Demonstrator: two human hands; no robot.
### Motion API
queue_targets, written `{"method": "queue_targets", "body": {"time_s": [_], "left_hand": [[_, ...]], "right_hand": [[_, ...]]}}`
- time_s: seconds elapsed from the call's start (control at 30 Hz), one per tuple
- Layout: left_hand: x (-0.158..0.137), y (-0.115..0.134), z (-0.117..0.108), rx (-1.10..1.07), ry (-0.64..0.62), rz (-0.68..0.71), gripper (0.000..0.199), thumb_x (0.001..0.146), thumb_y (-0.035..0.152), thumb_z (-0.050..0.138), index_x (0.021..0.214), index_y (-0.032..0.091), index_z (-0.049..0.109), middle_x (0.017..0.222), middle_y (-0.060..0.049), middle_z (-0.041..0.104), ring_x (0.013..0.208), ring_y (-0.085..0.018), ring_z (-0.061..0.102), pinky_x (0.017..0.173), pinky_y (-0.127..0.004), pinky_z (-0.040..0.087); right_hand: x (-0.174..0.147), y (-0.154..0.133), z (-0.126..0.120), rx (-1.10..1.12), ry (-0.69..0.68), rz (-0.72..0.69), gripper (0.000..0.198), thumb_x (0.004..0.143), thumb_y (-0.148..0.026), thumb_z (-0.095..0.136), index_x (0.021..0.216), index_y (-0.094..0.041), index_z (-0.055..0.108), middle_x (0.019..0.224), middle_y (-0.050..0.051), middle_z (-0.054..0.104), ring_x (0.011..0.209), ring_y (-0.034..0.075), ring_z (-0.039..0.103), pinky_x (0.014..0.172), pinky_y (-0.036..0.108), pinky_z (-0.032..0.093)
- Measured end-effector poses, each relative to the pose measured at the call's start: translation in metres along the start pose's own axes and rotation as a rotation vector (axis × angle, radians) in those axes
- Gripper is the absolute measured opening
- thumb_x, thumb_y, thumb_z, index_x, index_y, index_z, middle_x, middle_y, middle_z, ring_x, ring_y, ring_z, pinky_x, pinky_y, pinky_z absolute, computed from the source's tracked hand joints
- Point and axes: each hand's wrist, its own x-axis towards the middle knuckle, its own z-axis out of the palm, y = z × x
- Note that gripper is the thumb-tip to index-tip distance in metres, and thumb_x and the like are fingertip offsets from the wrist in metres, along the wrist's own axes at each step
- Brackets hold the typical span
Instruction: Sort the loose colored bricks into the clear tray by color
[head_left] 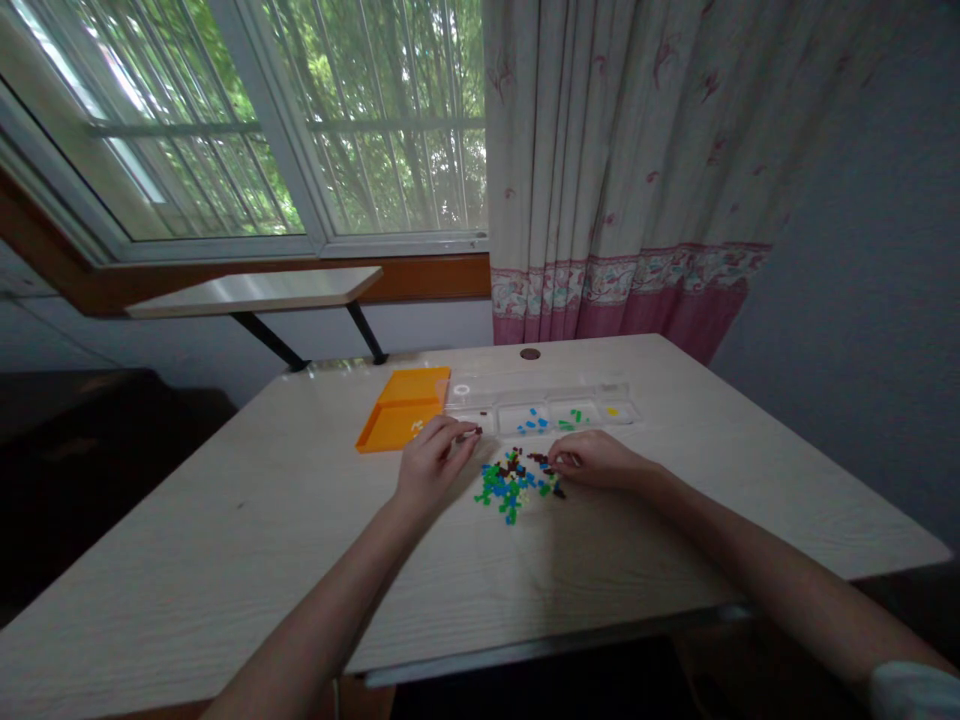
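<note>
My left hand (433, 462) is closed in a pinch, with a small dark brown piece (478, 430) at its fingertips, beside the left compartment of a clear plastic box (498, 424). My right hand (596, 458) is closed at the right edge of a mixed pile (506, 485) of small green, blue, brown and pale pieces. Its fingertips are down near some brown pieces (538, 458); whatever they pinch is hidden. Inside the box, blue pieces (533, 421), green pieces (576, 418) and a yellow piece (613, 411) lie in separate compartments.
An orange two-part tray (409, 385) with a few pale pieces lies left of the box. Behind it, a small raised shelf (259, 290) stands on black legs. A dark round disc (530, 353) is at the table's (300, 520) far edge, before the curtain (555, 200).
</note>
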Motion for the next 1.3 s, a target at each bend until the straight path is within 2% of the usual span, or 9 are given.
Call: {"method": "queue_targets", "body": {"time_s": [0.33, 0.6, 0.7, 0.8, 0.97, 1.3], "left_hand": [[0.001, -0.036, 0.007, 0.235, -0.061, -0.226, 0.023, 0.082, 0.036, 0.049, 0.087, 0.019, 0.064, 0.081, -0.003, 0.061, 0.069, -0.014, 0.056, 0.061, -0.023, 0.043], [0.001, -0.039, 0.008, 0.236, -0.098, -0.236, 0.026, 0.085, 0.034, 0.045, 0.095, 0.017, 0.061, 0.084, -0.004, 0.06, 0.071, -0.014, 0.056, 0.063, -0.024, 0.043], [-0.001, -0.034, 0.009, 0.194, -0.148, -0.183, 0.023, 0.085, 0.032, 0.044, 0.09, 0.017, 0.061, 0.085, -0.004, 0.059, 0.067, -0.013, 0.055, 0.062, -0.023, 0.043], [-0.004, -0.025, 0.012, 0.152, -0.245, -0.061, 0.021, 0.086, 0.028, 0.043, 0.092, 0.018, 0.06, 0.086, -0.004, 0.059, 0.066, -0.011, 0.054, 0.061, -0.022, 0.044], [-0.006, -0.009, 0.016, 0.171, -0.371, 0.142, 0.022, 0.087, 0.025, 0.041, 0.095, 0.018, 0.059, 0.088, -0.006, 0.058, 0.078, -0.014, 0.056, 0.068, -0.023, 0.045], [-0.011, 0.004, 0.023, 0.197, -0.538, 0.258, 0.021, 0.088, 0.025, 0.039, 0.095, 0.02, 0.058, 0.076, -0.001, 0.065, 0.067, -0.012, 0.061, 0.06, -0.021, 0.044]], "right_hand": [[0.001, -0.002, -0.001, -0.029, -0.012, 0.003, 0.015, 0.08, -0.028, 0.052, 0.082, -0.022, 0.065, 0.068, -0.001, 0.063, 0.061, 0.011, 0.054, 0.057, 0.02, 0.036], [0.001, -0.004, -0.004, -0.021, -0.032, 0.012, 0.017, 0.08, -0.03, 0.051, 0.085, -0.022, 0.065, 0.069, 0.0, 0.063, 0.061, 0.011, 0.055, 0.056, 0.021, 0.035], [0.002, -0.005, -0.003, -0.026, -0.036, 0.015, 0.017, 0.081, -0.031, 0.05, 0.085, -0.023, 0.065, 0.069, -0.001, 0.063, 0.061, 0.011, 0.054, 0.055, 0.02, 0.034], [0.002, -0.006, -0.002, -0.045, -0.031, 0.01, 0.017, 0.082, -0.03, 0.049, 0.083, -0.022, 0.065, 0.067, -0.001, 0.062, 0.06, 0.011, 0.054, 0.055, 0.02, 0.034], [0.002, -0.008, -0.001, -0.059, -0.047, 0.01, 0.019, 0.082, -0.032, 0.048, 0.084, -0.021, 0.064, 0.069, 0.0, 0.063, 0.062, 0.012, 0.055, 0.057, 0.021, 0.034], [0.005, -0.017, -0.001, -0.033, -0.083, 0.083, 0.021, 0.082, -0.033, 0.047, 0.085, -0.021, 0.064, 0.069, 0.001, 0.063, 0.064, 0.012, 0.055, 0.058, 0.02, 0.034]]}}
